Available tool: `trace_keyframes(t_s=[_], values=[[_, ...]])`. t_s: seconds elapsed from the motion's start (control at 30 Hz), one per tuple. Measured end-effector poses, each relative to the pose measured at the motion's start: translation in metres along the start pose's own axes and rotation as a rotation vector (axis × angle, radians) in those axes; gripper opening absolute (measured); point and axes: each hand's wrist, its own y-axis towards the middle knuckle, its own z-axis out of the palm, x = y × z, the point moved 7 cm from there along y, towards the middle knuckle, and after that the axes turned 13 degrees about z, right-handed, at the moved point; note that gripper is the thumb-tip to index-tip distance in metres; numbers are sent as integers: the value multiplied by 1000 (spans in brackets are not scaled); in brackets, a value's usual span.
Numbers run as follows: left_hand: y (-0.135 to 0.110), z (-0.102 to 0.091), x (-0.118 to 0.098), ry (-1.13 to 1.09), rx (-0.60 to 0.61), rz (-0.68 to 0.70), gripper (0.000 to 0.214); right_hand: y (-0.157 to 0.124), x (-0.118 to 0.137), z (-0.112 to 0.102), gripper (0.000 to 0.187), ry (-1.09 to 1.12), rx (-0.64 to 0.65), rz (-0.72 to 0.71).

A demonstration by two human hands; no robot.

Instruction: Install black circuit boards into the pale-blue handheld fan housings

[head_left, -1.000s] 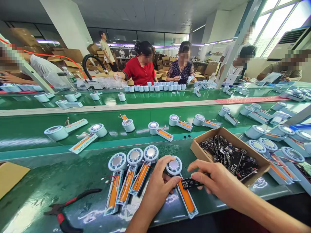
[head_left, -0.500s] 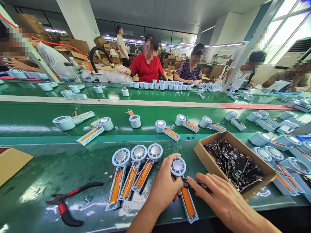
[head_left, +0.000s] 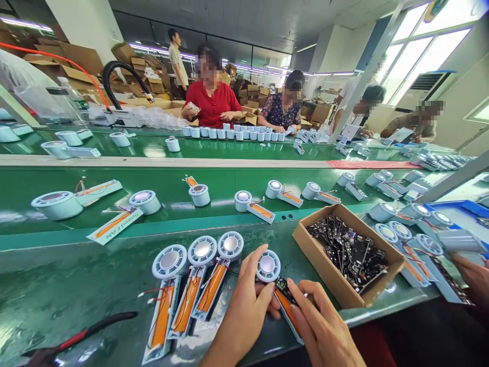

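Note:
A light blue handheld fan [head_left: 268, 265] with a round head lies on the bench in front of me, its handle open over an orange battery. My left hand [head_left: 246, 300] grips it at the neck, thumb and fingers on either side. Pinched in my right hand [head_left: 323, 321] is a small black circuit board [head_left: 282, 286], held over the upper part of the open handle. The right fingers cover the board's lower part and some of the handle. To the left lie three similar fans, the nearest of them a fan [head_left: 230, 245] with its battery showing.
An open cardboard box [head_left: 332, 272] full of black circuit boards stands at right. Red-and-black cutters [head_left: 72, 340] lie at lower left. More fans line the green conveyor [head_left: 214, 219]. A co-worker's hand [head_left: 471, 272] holds a fan at far right; other people sit opposite.
The view has shifted right. My right hand has brought the circuit board from across the neck to lie along the fan's handle. My left hand keeps its grip.

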Motion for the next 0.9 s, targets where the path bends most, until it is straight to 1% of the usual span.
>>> trace_keyframes(t_s=[0.1, 0.2, 0.3, 0.37, 0.43, 0.5, 0.57, 0.63, 0.67, 0.7, 0.73, 0.77, 0.8, 0.83, 0.9], values=[[-3, -6, 4, -48, 31, 48, 62, -4, -2, 8, 39, -1, -57, 91], [-4, -5, 6, -26, 47, 49, 64, -8, -2, 14, 41, -45, -89, 96], [-1, -2, 5, 60, 15, 39, 71, -14, 0, 24, 44, -129, -146, 93], [1, 0, 5, 105, -12, 29, 74, -20, 2, 35, 49, -182, -200, 135], [2, 0, 7, 125, -16, 29, 73, -26, 2, 45, 55, -208, -230, 207], [2, -1, 8, 162, 4, 54, 70, -29, 1, 49, 58, -195, -210, 258], [2, -5, 7, 221, 24, 87, 66, -27, -3, 42, 57, -94, -117, 231], [1, -8, 6, 261, 30, 103, 65, -22, -12, 25, 51, 116, 51, 203], [1, -8, 6, 268, 32, 101, 65, -20, -20, 15, 47, 242, 150, 231], [0, -8, 5, 269, 33, 96, 65, -19, -30, 7, 45, 351, 233, 302], [0, -8, 4, 266, 34, 89, 65, -17, -36, 0, 41, 430, 311, 343], [0, -7, 3, 266, 32, 80, 66, -17, -38, -2, 37, 480, 402, 365], [0, -7, 2, 269, 30, 70, 66, -16, -39, -3, 34, 507, 465, 390], [0, -6, 0, 278, 25, 62, 66, -15, -39, -2, 31, 519, 514, 407], [1, -5, -3, 300, 25, 55, 65, -11, -36, 4, 27, 519, 570, 461]])
